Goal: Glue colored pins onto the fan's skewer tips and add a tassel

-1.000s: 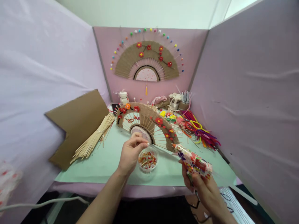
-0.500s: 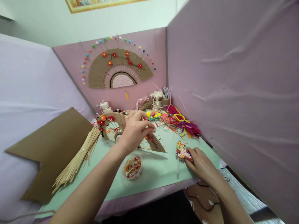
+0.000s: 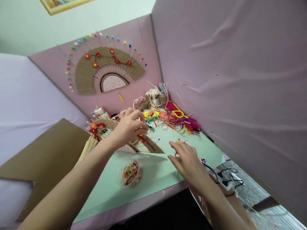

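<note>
My left hand (image 3: 129,126) hovers over the burlap fan (image 3: 150,146) lying on the green mat (image 3: 158,172). Its fingers are curled into a pinch, and what they hold is too small to make out. My right hand (image 3: 188,159) lies with fingers stretched flat over the flower-patterned glue gun (image 3: 202,160), which rests on the mat and shows only at the hand's edges. In front of the fan, between my arms, stands a small clear bowl of coloured beads (image 3: 130,172).
A bundle of bamboo skewers (image 3: 88,149) and a brown cardboard sheet (image 3: 48,156) lie at the left. Coloured pipe cleaners (image 3: 182,119) and small craft items fill the back right corner. A finished fan (image 3: 107,68) hangs on the pink back panel. Cables (image 3: 225,177) run off the right edge.
My right hand has laid the glue gun on the mat and now rests flat over it. My left hand rose from the bead bowl to the fan, still pinched. My view swung right.
</note>
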{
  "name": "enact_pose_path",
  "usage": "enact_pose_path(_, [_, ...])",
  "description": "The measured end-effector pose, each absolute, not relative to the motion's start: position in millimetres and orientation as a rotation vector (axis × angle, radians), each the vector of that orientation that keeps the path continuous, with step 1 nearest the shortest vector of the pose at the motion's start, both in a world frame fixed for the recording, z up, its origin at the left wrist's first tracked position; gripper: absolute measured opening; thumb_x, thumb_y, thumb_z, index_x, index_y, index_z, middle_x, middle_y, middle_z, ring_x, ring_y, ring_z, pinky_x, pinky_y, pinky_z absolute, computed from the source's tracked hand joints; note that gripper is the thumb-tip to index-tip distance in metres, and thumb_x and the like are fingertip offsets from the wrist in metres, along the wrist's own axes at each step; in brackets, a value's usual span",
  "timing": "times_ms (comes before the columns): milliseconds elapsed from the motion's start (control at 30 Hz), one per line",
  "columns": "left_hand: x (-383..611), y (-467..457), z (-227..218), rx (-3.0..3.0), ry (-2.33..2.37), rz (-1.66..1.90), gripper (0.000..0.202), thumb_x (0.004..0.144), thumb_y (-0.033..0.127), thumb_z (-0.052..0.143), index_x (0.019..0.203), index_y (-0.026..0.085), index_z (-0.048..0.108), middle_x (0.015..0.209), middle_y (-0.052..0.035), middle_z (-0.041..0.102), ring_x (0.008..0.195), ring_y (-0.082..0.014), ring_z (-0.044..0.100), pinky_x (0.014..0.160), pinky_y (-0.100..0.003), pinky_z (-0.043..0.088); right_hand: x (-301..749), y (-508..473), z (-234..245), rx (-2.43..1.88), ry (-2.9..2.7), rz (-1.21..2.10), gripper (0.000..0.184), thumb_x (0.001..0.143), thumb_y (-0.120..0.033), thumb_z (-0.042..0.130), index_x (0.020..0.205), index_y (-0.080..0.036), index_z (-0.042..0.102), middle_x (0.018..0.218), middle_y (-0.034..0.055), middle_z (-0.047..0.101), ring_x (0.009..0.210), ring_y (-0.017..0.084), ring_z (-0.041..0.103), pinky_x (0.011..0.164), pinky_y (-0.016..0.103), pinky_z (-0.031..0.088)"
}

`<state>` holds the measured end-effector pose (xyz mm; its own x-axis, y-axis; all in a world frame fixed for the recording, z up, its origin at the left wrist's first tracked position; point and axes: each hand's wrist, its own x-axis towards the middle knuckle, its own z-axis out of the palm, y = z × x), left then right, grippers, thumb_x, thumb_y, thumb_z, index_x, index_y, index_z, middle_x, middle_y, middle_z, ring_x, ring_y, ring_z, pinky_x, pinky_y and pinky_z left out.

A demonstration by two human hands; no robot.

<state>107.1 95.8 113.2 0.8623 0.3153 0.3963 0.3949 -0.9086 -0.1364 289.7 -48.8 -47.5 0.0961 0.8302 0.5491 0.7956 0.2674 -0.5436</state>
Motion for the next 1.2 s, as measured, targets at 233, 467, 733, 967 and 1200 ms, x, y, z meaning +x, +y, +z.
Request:
enact_pose_path(233, [109,98,115,-2.815,-0.506,-0.440,0.015,0.084,0.036,0.065,0.077,0.027,0.076,0.090,-0.0045,0.059,0.093,-0.0211,0.044,0.086,-0.039,0.024,267,-38,-37,-1.338,-1.627,0.141,0.031,0.094,-0.029,0.051,0.123,-0.020,0.053,0.107,0.0100,0.067,0.100,0.023,0.060,0.090,0.040,0.040])
enact_pose_path(467, [112,95,117,-2.785,-0.476,-0.404,0.014,0.085,0.031,0.065,0.076,0.025,0.074,0.091,-0.0047,0.061,0.096,-0.0216,0.044,0.087,-0.040,0.023,268,-35,-34,-1.255,-1.522,0.251,0.024,0.093,-0.027,0.052,0.115,-0.020,0.058,0.093,0.0053,0.069,0.089,0.020,0.062,0.087,0.036,0.042])
enact_pose_path(733, [115,94,119,-2.780,-0.463,-0.334,0.011,0.084,0.030,0.066,0.077,0.024,0.073,0.093,-0.0050,0.062,0.096,-0.0214,0.044,0.087,-0.040,0.023,266,-30,-24,-1.200,-1.437,0.392,0.023,0.091,-0.030,0.053,0.110,-0.021,0.063,0.087,0.0040,0.070,0.085,0.019,0.064,0.084,0.035,0.047])
enact_pose_path(967, [114,93,119,-2.772,-0.476,-0.299,0.013,0.084,0.031,0.066,0.078,0.023,0.073,0.093,-0.0055,0.063,0.094,-0.0209,0.044,0.086,-0.040,0.023,262,1,-9,-1.063,-1.227,0.499,0.020,0.089,-0.028,0.054,0.104,-0.020,0.064,0.091,0.0033,0.069,0.085,0.016,0.062,0.083,0.030,0.047])
enact_pose_path(1200, [114,92,117,-2.773,-0.473,-0.298,0.014,0.085,0.034,0.064,0.080,0.024,0.074,0.095,-0.0057,0.063,0.096,-0.0218,0.043,0.088,-0.041,0.023,250,30,0,-0.901,-1.115,0.635,0.023,0.086,-0.025,0.056,0.108,-0.019,0.060,0.095,0.0039,0.068,0.090,0.016,0.062,0.085,0.031,0.048])
